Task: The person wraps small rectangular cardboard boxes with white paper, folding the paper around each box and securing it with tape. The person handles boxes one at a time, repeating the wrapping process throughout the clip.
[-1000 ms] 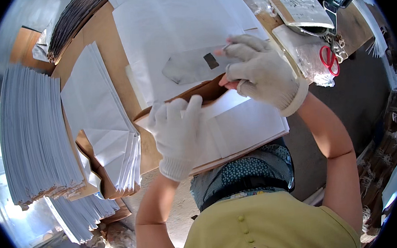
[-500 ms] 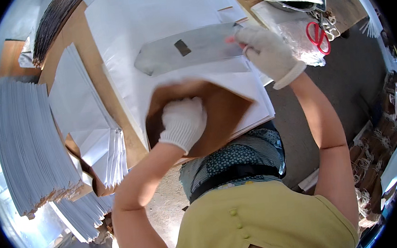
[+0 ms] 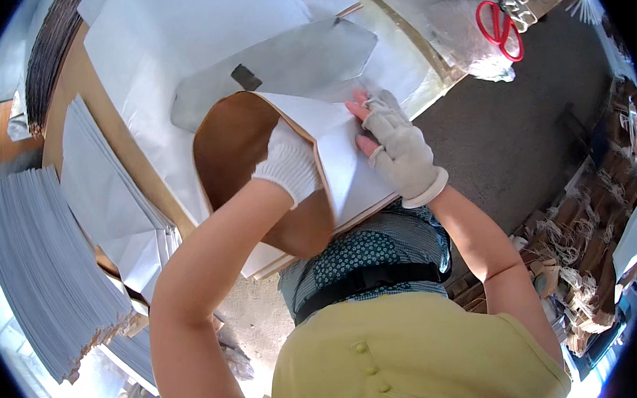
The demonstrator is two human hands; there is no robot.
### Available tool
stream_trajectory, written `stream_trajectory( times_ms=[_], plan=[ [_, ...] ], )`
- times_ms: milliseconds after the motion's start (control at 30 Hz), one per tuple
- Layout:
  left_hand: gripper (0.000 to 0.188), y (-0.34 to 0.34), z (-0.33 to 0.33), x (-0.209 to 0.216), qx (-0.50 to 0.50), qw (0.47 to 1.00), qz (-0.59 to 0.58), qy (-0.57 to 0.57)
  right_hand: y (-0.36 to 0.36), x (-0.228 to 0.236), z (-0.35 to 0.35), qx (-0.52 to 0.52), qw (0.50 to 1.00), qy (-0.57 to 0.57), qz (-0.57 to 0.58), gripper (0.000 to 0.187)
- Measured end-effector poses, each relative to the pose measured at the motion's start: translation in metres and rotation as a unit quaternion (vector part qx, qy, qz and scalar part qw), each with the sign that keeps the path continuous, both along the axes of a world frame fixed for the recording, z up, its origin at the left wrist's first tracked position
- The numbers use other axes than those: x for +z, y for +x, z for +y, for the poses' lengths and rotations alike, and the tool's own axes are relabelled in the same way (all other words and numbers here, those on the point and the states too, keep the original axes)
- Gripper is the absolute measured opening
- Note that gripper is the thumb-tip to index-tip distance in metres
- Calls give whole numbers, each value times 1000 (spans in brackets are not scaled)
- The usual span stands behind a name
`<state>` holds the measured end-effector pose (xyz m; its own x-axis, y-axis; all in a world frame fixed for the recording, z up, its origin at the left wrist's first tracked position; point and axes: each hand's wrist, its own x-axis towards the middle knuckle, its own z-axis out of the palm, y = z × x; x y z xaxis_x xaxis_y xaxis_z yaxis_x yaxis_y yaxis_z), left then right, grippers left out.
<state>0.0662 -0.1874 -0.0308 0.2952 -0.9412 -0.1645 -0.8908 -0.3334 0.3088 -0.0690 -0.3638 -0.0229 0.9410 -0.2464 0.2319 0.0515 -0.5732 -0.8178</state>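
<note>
A paper bag (image 3: 235, 142), brown inside and white outside, gapes open in front of me on a stack of white paper. My left hand (image 3: 291, 160), in a white knit glove, reaches into its mouth against the right inner wall. The bag hides those fingers. On the outside, my right hand (image 3: 402, 147) lies over the bag's white right side with its fingers stretched and somewhat apart. Its glove is off-white, and some fingertips are bare. Just beyond the bag, a flat grey sheet (image 3: 293, 62) with angled ends and a dark patch rests on the paper.
Tall piles of folded white paper (image 3: 47, 265) and fanned white bags (image 3: 107, 178) stand at left. Farther back is a bundle of dark strips (image 3: 53, 59). Red-handled scissors (image 3: 498, 31) hang by a clear plastic bag (image 3: 463, 38) at the right edge. Tied bundles (image 3: 581, 260) lie lower right.
My right hand has come down and left from the grey sheet's end to the bag's outer side. The left hand has pushed rightward inside the bag, whose mouth has turned and widened.
</note>
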Motion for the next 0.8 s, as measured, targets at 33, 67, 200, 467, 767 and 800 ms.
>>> stream_trajectory(
  times_ms=[33, 67, 200, 467, 767, 800],
  plan=[
    [48, 6, 5, 14, -14, 999, -1, 30, 1, -3, 3, 12, 998, -54, 5, 41],
    [50, 16, 9, 34, -4, 994, 49, 98, 3, -5, 3, 26, 994, -110, 7, 43],
    [53, 98, 38, 73, 117, 795, 591, 73, 2, -7, 1, 67, 978, -197, 29, 52],
    [49, 84, 36, 46, 330, 884, 329, 29, 0, -15, 18, 59, 944, -316, 71, 63],
    [40, 61, 31, 41, 345, 925, 157, 18, -26, -12, 35, 296, 902, -311, 35, 63],
    [39, 63, 30, 42, 334, 932, 144, 15, -8, -16, 27, 270, 908, -320, 33, 64]
  ],
)
